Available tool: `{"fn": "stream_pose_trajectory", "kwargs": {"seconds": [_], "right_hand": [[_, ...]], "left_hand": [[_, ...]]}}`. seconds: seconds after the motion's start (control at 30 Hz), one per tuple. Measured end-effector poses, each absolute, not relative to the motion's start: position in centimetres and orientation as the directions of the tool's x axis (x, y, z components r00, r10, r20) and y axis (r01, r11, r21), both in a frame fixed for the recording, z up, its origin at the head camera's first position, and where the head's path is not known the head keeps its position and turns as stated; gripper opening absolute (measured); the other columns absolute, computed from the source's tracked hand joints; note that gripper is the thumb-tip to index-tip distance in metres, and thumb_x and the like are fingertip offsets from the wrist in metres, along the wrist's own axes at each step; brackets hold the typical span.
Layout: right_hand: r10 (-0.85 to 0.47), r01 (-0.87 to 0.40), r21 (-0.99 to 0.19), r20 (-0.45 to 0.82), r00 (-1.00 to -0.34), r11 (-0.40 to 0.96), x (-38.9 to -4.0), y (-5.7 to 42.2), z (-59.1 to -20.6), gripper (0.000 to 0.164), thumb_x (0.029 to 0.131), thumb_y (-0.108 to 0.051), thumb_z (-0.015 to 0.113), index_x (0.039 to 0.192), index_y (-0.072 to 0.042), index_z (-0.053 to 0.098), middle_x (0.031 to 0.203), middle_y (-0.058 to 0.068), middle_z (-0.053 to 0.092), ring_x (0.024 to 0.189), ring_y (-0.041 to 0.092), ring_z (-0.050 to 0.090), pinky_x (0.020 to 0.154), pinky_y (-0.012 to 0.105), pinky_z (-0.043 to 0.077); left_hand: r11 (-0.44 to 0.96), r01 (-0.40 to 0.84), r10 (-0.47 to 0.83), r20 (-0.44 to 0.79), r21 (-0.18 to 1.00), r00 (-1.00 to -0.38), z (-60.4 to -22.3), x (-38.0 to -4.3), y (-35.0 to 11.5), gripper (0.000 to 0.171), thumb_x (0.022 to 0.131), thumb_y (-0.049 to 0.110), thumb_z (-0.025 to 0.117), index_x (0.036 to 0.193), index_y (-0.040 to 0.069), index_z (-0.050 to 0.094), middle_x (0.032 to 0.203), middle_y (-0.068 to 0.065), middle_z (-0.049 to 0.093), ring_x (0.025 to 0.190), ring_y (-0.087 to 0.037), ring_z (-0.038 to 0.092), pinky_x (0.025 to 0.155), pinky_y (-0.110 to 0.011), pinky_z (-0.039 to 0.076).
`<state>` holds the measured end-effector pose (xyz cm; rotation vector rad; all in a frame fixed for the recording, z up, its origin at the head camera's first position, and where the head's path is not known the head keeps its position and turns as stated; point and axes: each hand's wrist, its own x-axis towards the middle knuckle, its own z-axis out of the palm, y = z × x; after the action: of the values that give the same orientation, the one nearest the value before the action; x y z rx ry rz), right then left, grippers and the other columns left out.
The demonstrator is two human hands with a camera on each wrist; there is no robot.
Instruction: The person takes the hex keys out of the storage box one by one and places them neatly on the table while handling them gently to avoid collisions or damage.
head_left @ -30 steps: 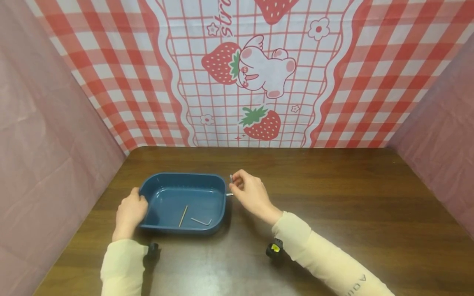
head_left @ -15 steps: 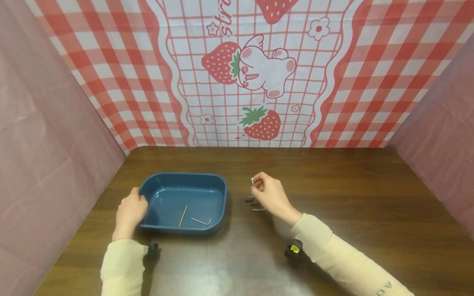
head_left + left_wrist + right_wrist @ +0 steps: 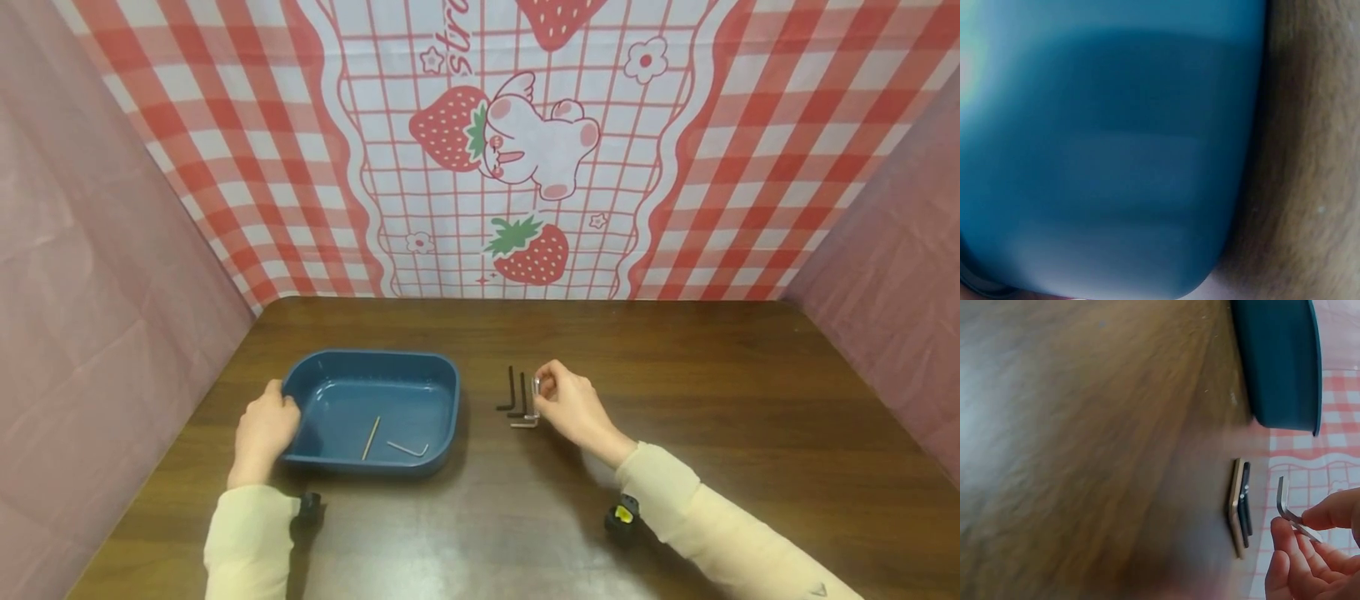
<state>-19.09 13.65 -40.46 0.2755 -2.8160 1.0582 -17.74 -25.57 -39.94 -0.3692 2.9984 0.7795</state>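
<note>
My right hand (image 3: 576, 410) pinches a silver L-shaped hex key (image 3: 1282, 495) between thumb and fingers, its short arm sticking out free. Just left of that hand lie two black hex keys (image 3: 512, 388) side by side, with a brass-toned hex key (image 3: 1235, 500) close against them. My left hand (image 3: 266, 427) grips the left rim of a blue rectangular tray (image 3: 330, 421), thumb and fingers over the edge. Inside the tray rest a thin gold-coloured rod (image 3: 371, 438) and a silver hex key (image 3: 409, 450). Only the tray's blurred outer wall (image 3: 1135, 175) fills most of the left wrist view.
Everything stands on a brown wooden table (image 3: 720, 400). A red-and-white checked cloth (image 3: 255, 150) with strawberry prints hangs behind it, and pink cloth (image 3: 97, 250) flanks both sides.
From beside the tray's right end, my right hand has moved right with the silver hex key, uncovering the keys on the table. The left hand and tray have stayed put.
</note>
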Motion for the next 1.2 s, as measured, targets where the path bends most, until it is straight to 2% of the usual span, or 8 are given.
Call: {"fn": "stream_pose_trajectory", "kwargs": {"seconds": [0.27, 0.53, 0.9, 1.2], "right_hand": [[-0.141, -0.188, -0.603, 0.125, -0.982, 0.776, -19.0, 14.4, -41.4, 0.028, 0.072, -0.006, 0.063, 0.100, -0.004, 0.056, 0.074, 0.000, 0.060, 0.062, 0.011, 0.052, 0.060, 0.029, 0.044], [-0.131, -0.148, -0.603, 0.072, -0.989, 0.784, -18.7, 14.7, -41.9, 0.034, 0.072, -0.006, 0.063, 0.104, -0.003, 0.051, 0.073, -0.001, 0.060, 0.063, 0.013, 0.054, 0.060, 0.031, 0.045], [-0.126, -0.112, -0.594, 0.018, -0.992, 0.797, -18.7, 14.6, -42.0, 0.028, 0.073, -0.007, 0.062, 0.098, -0.002, 0.052, 0.066, -0.002, 0.059, 0.051, 0.008, 0.054, 0.058, 0.029, 0.044], [-0.122, -0.106, -0.555, 0.009, -0.993, 0.825, -18.8, 14.4, -42.2, 0.027, 0.073, -0.009, 0.064, 0.098, -0.003, 0.054, 0.070, -0.001, 0.058, 0.057, 0.009, 0.054, 0.060, 0.031, 0.044]], "left_hand": [[0.843, -0.238, -0.228, -0.081, 0.483, -0.970, -39.9, -17.8, -25.5, 0.049, 0.092, 0.017, 0.025, 0.134, -0.008, 0.030, 0.126, -0.038, 0.040, 0.107, -0.058, 0.043, 0.086, -0.062, 0.037], [0.841, -0.239, -0.227, -0.084, 0.485, -0.970, -40.0, -17.7, -25.6, 0.049, 0.092, 0.017, 0.025, 0.134, -0.007, 0.029, 0.127, -0.038, 0.039, 0.108, -0.058, 0.042, 0.086, -0.062, 0.037], [0.842, -0.235, -0.227, -0.076, 0.486, -0.971, -40.0, -17.7, -25.6, 0.049, 0.092, 0.018, 0.025, 0.134, -0.007, 0.029, 0.126, -0.038, 0.040, 0.106, -0.058, 0.043, 0.084, -0.062, 0.038], [0.844, -0.238, -0.228, -0.081, 0.481, -0.970, -40.2, -17.8, -25.6, 0.049, 0.093, 0.018, 0.025, 0.134, -0.007, 0.029, 0.126, -0.038, 0.040, 0.107, -0.058, 0.043, 0.085, -0.062, 0.038]]}}
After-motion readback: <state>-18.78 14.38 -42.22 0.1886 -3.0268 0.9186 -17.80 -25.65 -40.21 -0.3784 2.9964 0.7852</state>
